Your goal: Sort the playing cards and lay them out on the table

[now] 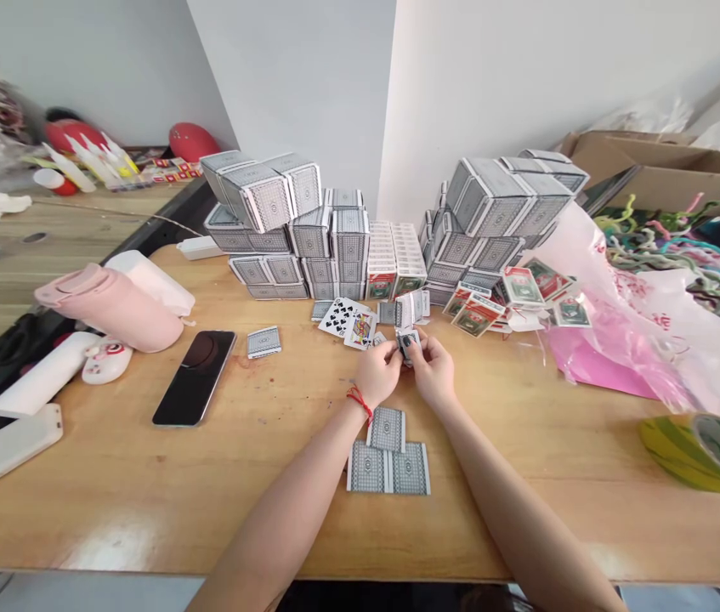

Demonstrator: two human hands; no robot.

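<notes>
Playing card (408,341) in between, left hand (377,372) pinching one side, right hand (434,371) pinching the other

wd tbl (110,484) | card stks (269,276) | blk ph. (194,380) | pnk btl (114,308) | ylw tape (675,446)

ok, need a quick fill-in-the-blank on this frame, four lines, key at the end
1. The left hand and right hand hold playing ____.
2. A red bracelet circles the ____ wrist.
3. The bottle beside the phone is coloured ____.
4. The tape roll lies nearer the ____ hand.

Missing words: cards; left; pink; right.
</notes>
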